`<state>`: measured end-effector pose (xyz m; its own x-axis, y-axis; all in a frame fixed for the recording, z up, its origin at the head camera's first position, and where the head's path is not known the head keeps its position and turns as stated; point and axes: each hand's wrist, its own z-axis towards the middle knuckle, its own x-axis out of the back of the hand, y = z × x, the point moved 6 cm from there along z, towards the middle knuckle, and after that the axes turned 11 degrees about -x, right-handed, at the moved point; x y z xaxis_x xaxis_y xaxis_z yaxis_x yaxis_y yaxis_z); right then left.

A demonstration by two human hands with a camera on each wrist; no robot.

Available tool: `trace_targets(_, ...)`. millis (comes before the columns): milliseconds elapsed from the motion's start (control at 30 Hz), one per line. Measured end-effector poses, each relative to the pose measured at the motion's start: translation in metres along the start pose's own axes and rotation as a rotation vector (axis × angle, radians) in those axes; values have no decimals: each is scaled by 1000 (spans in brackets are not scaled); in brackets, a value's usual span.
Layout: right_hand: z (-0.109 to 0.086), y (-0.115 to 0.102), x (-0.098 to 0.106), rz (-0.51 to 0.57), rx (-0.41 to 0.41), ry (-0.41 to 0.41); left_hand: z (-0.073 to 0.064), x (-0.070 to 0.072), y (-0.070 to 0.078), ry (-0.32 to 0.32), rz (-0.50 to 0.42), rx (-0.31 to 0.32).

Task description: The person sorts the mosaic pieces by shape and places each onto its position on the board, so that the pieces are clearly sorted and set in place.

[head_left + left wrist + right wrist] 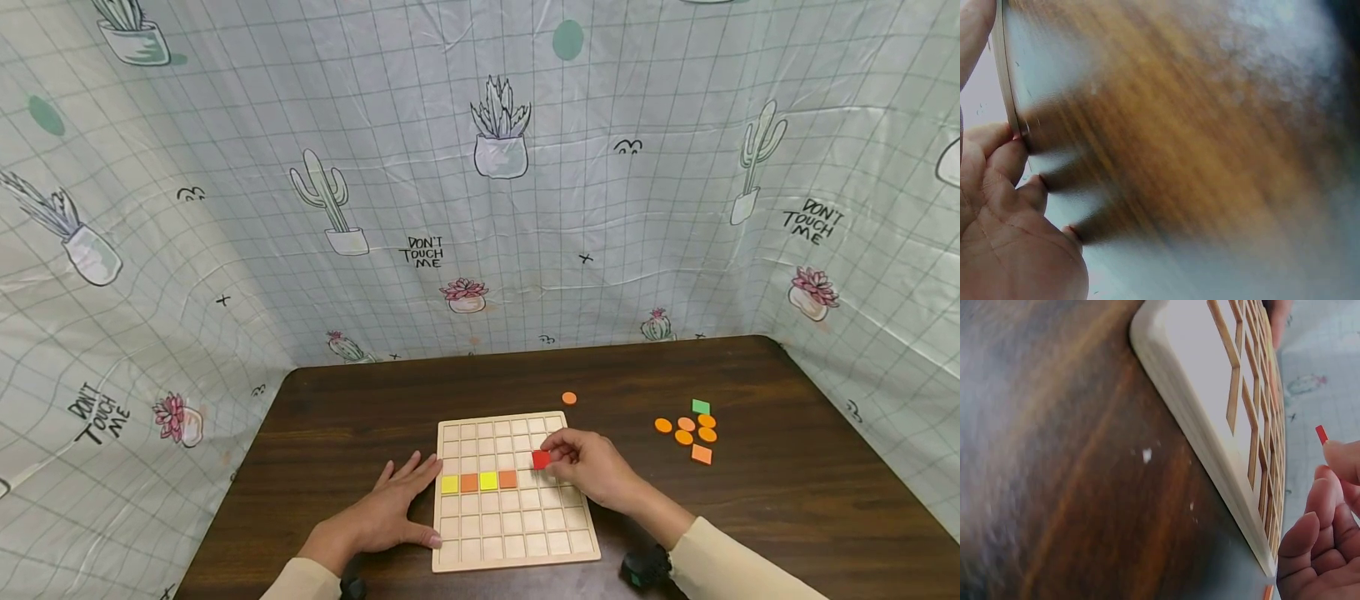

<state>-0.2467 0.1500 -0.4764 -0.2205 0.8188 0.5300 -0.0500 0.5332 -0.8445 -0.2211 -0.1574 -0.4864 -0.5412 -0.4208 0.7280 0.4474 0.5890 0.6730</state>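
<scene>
On the dark table lies a wooden grid board (pixel 492 547) with square recesses. One row holds a yellow tile (pixel 449 484), an orange tile (pixel 468 482), a second yellow tile (pixel 488 481) and a second orange tile (pixel 507 479), side by side from the left. My right hand (pixel 600 473) pinches a red square tile (pixel 541 460) between thumb and fingertips above the board's right part; in the right wrist view the red tile (pixel 1321 434) shows edge-on, raised off the grid. Spread fingers and thumb of my left hand (pixel 386 510) touch the board's left edge.
Right of the board lie several orange discs (pixel 683 437), a green square tile (pixel 701 407) and an orange square tile (pixel 701 454). A lone orange disc (pixel 569 398) sits behind the board. A patterned curtain (pixel 495 217) encloses the table's back and sides.
</scene>
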Motion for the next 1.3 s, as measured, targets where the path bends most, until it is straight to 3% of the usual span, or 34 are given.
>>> trace_targets(700,-1,-5,-21,-86,24,-23,3,-1,-4,5,7,8)
trace_targets(1300,-1,-7,-31,-169,-21,-8,3,-2,-5,-1,11,-3)
